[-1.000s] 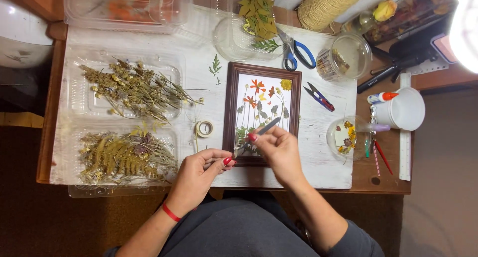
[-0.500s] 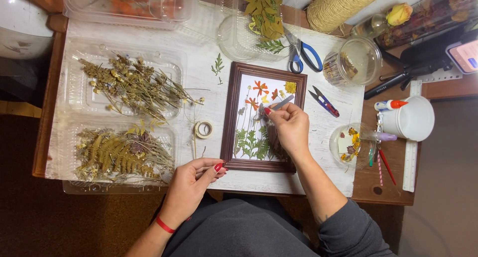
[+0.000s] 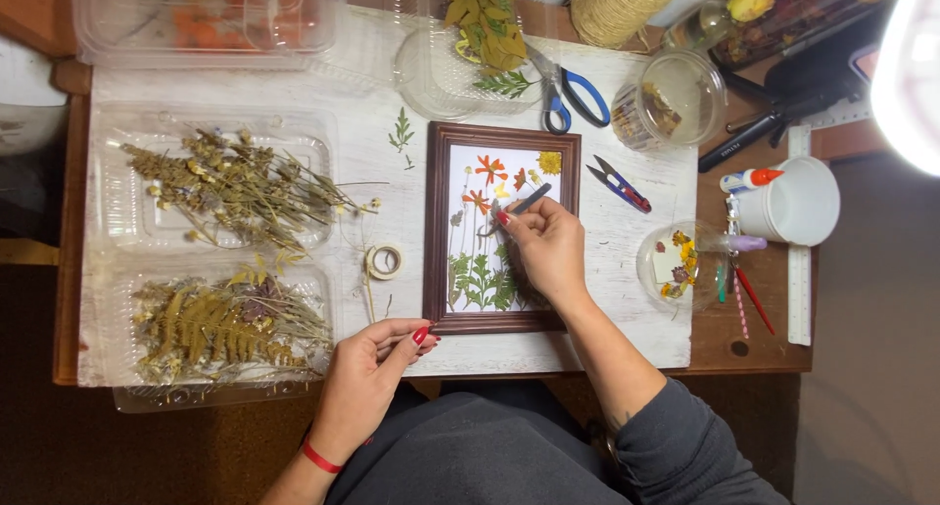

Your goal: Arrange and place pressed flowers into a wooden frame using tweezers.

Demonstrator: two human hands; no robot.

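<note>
The frame [image 3: 431,231], brown wood around pressed flowers, lies flat on the white bench [image 3: 636,299]. At its near left corner the left hand [image 3: 377,368] pinches its fingertips together; whether it grips anything I cannot tell. Over the picture, the right hand [image 3: 543,246] grips tweezers [image 3: 524,204], tips down among the orange blooms. Farther off lie snips [image 3: 617,184], then blue scissors [image 3: 573,99].

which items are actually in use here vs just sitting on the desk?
In use:
- right hand holding tweezers over the pressed flowers
- wooden frame, left hand at its lower corner

Lying about:
- blue scissors
- small snips
- tape roll
- white cup
- trays of dried plants
</note>
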